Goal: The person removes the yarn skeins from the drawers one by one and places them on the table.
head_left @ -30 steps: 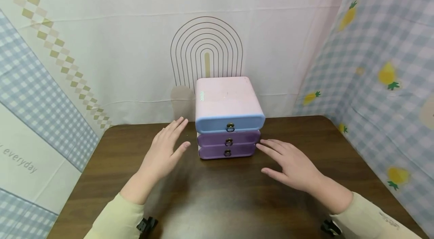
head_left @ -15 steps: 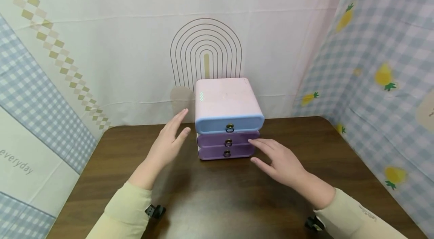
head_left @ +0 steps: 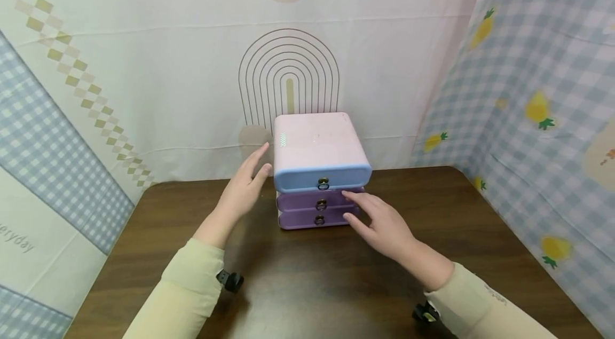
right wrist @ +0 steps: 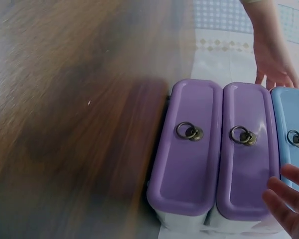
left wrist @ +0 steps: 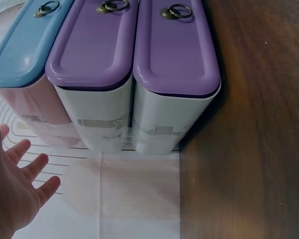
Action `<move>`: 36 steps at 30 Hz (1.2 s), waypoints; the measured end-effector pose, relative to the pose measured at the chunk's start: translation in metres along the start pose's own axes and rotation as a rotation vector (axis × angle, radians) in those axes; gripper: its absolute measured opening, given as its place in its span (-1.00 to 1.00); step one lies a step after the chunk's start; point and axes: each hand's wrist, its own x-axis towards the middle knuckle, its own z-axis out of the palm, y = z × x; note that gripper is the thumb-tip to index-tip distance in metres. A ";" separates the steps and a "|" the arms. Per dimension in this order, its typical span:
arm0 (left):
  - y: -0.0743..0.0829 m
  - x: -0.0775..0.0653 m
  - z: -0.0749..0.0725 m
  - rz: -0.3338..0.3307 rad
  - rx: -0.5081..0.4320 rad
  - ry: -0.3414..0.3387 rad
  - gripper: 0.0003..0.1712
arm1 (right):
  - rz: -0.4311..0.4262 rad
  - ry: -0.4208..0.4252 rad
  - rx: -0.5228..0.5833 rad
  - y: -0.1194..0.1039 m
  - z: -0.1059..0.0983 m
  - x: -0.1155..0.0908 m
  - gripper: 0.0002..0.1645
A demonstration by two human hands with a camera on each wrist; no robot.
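A small stack of drawers stands at the back of the table, with a pink top box [head_left: 317, 139] over two white ones. Its top drawer [head_left: 298, 180] has a blue front, and the middle drawer [head_left: 300, 201] and bottom drawer [head_left: 298, 219] have purple fronts. Each front carries a bronze ring pull [right wrist: 190, 131]. My left hand [head_left: 242, 189] is beside the stack's left side, fingers extended, holding nothing. In front of the purple fronts' right end, my right hand [head_left: 381, 224] is spread with loosely bent fingers; contact with the drawers cannot be told. All drawers look closed.
The dark wooden table [head_left: 307, 285] extends around the stack. Behind it hangs a white cloth [head_left: 192, 77] with arch lines. A blue checked cloth with pineapples [head_left: 538, 179] borders the right side. Clear tape [left wrist: 129, 135] runs across the boxes' left sides.
Both hands have moved inward and away from me toward the stack, the right one now overlapping the purple fronts. The view has shifted slightly. The drawers stay put.
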 end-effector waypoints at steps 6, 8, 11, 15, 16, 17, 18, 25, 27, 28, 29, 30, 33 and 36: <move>0.001 0.010 0.001 0.005 -0.015 -0.014 -0.32 | 0.049 0.005 0.060 -0.003 0.010 0.006 -0.43; 0.002 0.012 0.002 0.005 -0.014 -0.024 -0.31 | 0.056 0.006 0.080 -0.005 0.013 0.009 -0.43; 0.002 0.015 0.003 0.011 -0.012 -0.029 -0.32 | 0.064 0.006 0.105 -0.007 0.016 0.012 -0.43; 0.000 0.019 0.004 0.032 -0.015 -0.024 -0.33 | 0.086 0.010 0.140 -0.008 0.020 0.017 -0.44; 0.000 0.020 0.005 0.038 -0.017 -0.023 -0.34 | 0.091 0.014 0.146 -0.008 0.021 0.017 -0.44; 0.000 0.021 0.005 0.044 -0.019 -0.022 -0.34 | 0.096 0.018 0.155 -0.008 0.022 0.018 -0.45; -0.001 0.022 0.006 0.050 -0.021 -0.021 -0.34 | 0.100 0.022 0.166 -0.008 0.022 0.019 -0.45; 0.000 0.026 0.007 0.052 -0.016 -0.020 -0.33 | 0.106 0.017 0.261 -0.008 0.028 0.022 -0.48; 0.001 0.027 0.007 0.049 -0.018 -0.020 -0.33 | 0.121 0.004 0.312 -0.009 0.029 0.022 -0.49; 0.001 0.027 0.007 0.048 -0.020 -0.018 -0.34 | 0.129 -0.001 0.347 -0.009 0.030 0.023 -0.49; 0.002 0.027 0.007 0.048 -0.021 -0.017 -0.34 | 0.139 -0.008 0.388 -0.009 0.031 0.023 -0.50; 0.002 0.027 0.006 0.050 -0.024 -0.016 -0.34 | 0.154 -0.017 0.433 -0.009 0.031 0.024 -0.50; 0.003 0.027 0.007 0.053 -0.033 -0.012 -0.34 | 0.202 -0.048 0.609 -0.010 0.033 0.025 -0.51; 0.004 0.026 0.007 0.055 -0.043 -0.012 -0.35 | 0.250 -0.074 0.773 -0.012 0.034 0.028 -0.50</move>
